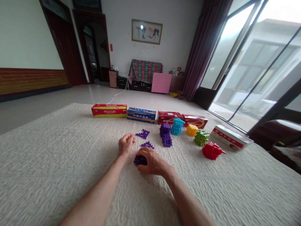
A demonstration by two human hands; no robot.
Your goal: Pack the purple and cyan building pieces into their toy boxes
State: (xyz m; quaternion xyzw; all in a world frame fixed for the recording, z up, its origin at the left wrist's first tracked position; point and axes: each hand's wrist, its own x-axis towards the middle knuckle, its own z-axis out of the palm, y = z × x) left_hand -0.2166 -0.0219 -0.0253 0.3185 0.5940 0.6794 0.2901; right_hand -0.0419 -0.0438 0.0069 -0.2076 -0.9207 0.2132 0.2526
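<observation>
Right grip (151, 160) curls around purple pieces (139, 160) on the cover (94, 175). Left grip (127, 144) curled; cannot tell whether anything is held. Risk: right-hand knuckles may nudge the adjacent purple triangle (147, 145); the soft, ridged surface could tip pieces.

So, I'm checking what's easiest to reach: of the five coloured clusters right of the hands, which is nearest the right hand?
The purple cluster, leftmost of the five; the light blue, yellow, green and red ones sit farther from the right hand.
</observation>
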